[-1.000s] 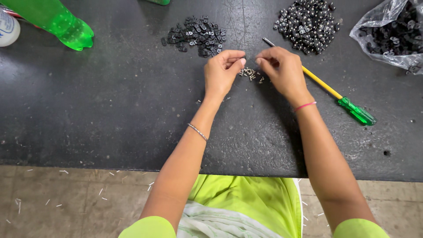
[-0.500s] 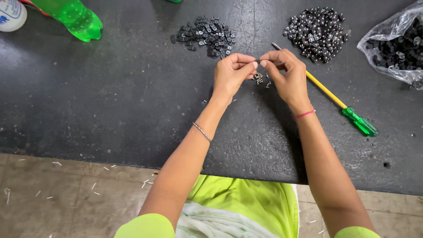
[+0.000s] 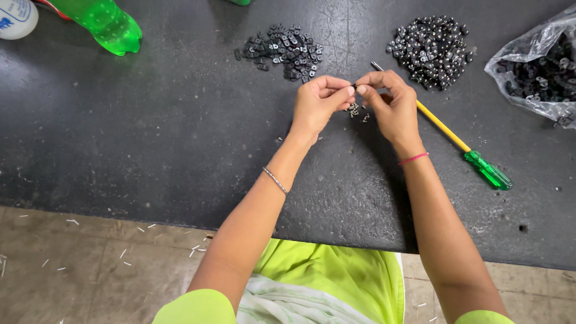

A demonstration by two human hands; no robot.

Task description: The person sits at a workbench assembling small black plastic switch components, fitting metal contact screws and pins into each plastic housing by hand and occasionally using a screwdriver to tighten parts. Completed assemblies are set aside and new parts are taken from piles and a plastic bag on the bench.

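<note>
Left hand [image 3: 321,103] and right hand [image 3: 390,103] pinch, seemingly, one tiny dark metal piece [image 3: 354,87]; slipping, it could drop among loose pieces [image 3: 359,111] at 6 o'clock on the black desk [image 3: 150,132].

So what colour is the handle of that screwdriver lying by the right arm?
Translucent green, on a yellow shaft; the screwdriver shows clearly in the head view.

Both hands are sitting mid-table, left hand [image 3: 317,108] and right hand [image 3: 390,108] fingertip to fingertip, a few tiny loose parts [image 3: 359,111] lying right under them. A pile of flat black pieces [image 3: 282,52] is blocking the way straight ahead-left; a heap of rounded black pieces [image 3: 431,51] is crowding ahead-right. A yellow-shafted screwdriver [image 3: 447,129] is running diagonally just beside the right wrist. The plastic bag [image 3: 534,66] is boxing in the far right. The green bottle [image 3: 99,21] is standing well apart. The dark tabletop [image 3: 150,132] to the left is looking open, probably near edge too.
</note>
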